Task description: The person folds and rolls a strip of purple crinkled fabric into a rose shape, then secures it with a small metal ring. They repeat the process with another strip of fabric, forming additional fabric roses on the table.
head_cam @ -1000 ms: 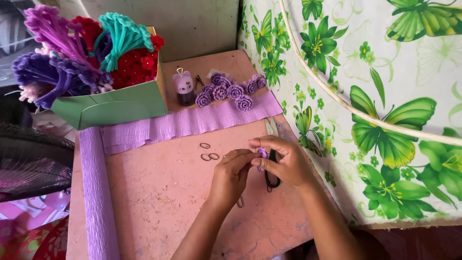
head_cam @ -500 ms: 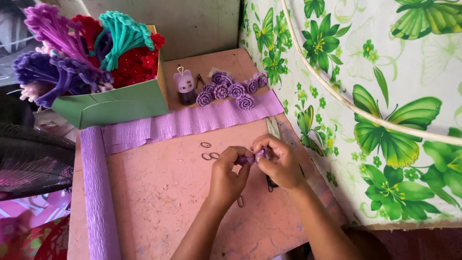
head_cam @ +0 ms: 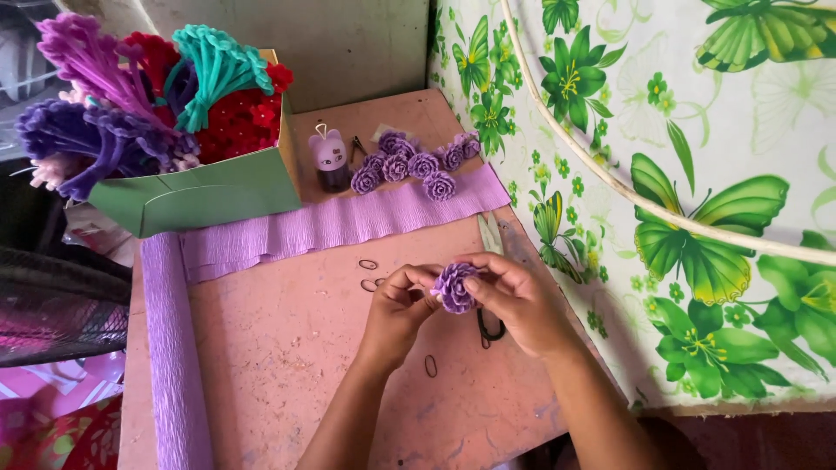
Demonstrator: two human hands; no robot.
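Both hands pinch one purple crepe rosette (head_cam: 455,287) above the near-right table (head_cam: 287,348), left hand (head_cam: 396,309) and right hand (head_cam: 514,300) closed on it; shaping step, apparently needing careful petal adjustment.

We see a purple paper flower (head_cam: 454,287) on a pink bench (head_cam: 287,348); at ten o'clock a green box (head_cam: 205,193) of purple, red and teal bundles; at three o'clock white cloth (head_cam: 697,130) with green butterflies.
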